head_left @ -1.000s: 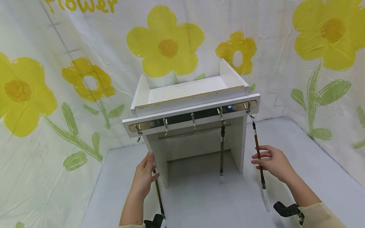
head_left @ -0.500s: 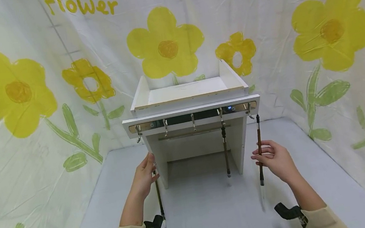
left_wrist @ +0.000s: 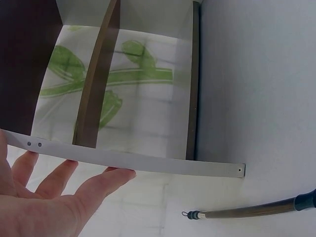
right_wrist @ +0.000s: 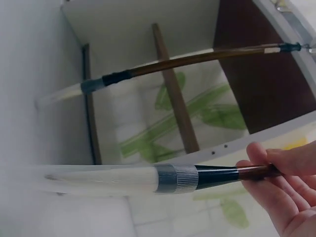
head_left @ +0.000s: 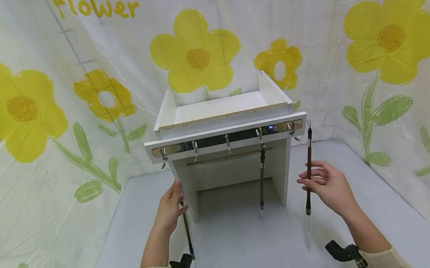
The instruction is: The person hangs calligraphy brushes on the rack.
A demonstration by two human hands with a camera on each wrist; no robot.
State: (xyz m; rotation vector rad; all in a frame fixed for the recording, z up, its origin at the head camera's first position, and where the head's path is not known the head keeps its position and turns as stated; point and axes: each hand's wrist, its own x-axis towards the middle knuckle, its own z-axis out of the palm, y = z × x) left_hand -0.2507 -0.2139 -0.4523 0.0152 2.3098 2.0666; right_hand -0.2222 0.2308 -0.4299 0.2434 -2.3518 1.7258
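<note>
My right hand (head_left: 329, 186) pinches the brown handle of a calligraphy brush (head_left: 309, 153) between thumb and fingers, right of the white rack (head_left: 214, 130). The brush slants, its top loop apart from the rightmost hook (head_left: 294, 131) and its white bristle tip (right_wrist: 108, 178) downward. A second calligraphy brush (head_left: 262, 177) hangs from the neighbouring hook (head_left: 261, 137). My left hand (head_left: 169, 208) touches the outside of the rack's left side panel (left_wrist: 148, 163) with its fingers extended. Below that hand is a third brush (head_left: 188, 232), partly hidden by it in the head view.
A metal rail (head_left: 209, 140) with several hooks runs across the rack's front. On top of the rack is a shallow white tray (head_left: 219, 104). The rack stands on a pale table (head_left: 239, 253), before a sheet painted with yellow flowers (head_left: 197, 57).
The brush in my right hand has come off the rightmost hook and moved right and slightly up, now tilted. The hanging brush has swung a little. My left hand stays against the panel.
</note>
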